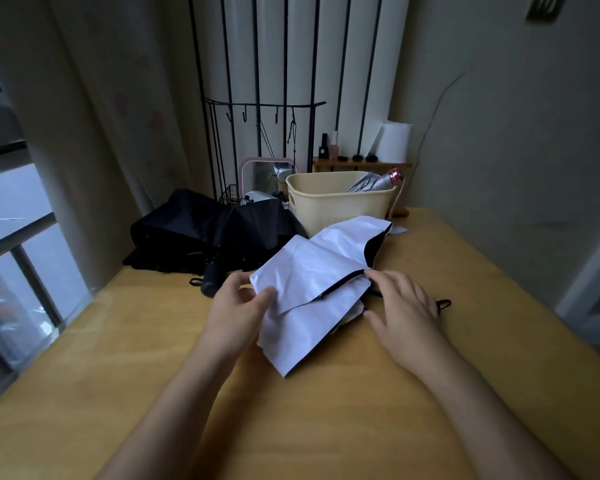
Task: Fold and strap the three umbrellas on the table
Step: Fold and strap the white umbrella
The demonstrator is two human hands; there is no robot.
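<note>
Now, counter (326, 427): one, wooden, carrying everything named below.
Black umbrella (201, 230): one, a loose unfolded heap at ten o'clock from the hands, not yet strapped.
White umbrella (312, 271): one, black-lined, lying at the counter's middle, its crumpled panels spread toward one o'clock.
Basket (336, 206): one, beige, at twelve o'clock behind the white umbrella.
Silver umbrella (371, 183): one, pink-handled, rolled up and leaning inside the basket; it looks finished.
Left hand (236, 310): pinches a white panel's edge between thumb and fingers.
Right hand (402, 306): lies flat, fingers straight, on the canopy near its black trim, holding nothing.
Black loop (443, 304): one, at three o'clock of the right hand; whether it is the strap cannot be told.
Step in hand: pleating the white canopy. It is probably best done by pulling each panel taut at its edge and laying every pleat the same way round the shaft. The flat hand pins the laid pleats so the strap closes over a tight roll.
Count: three umbrellas, one basket, two hands.
</note>
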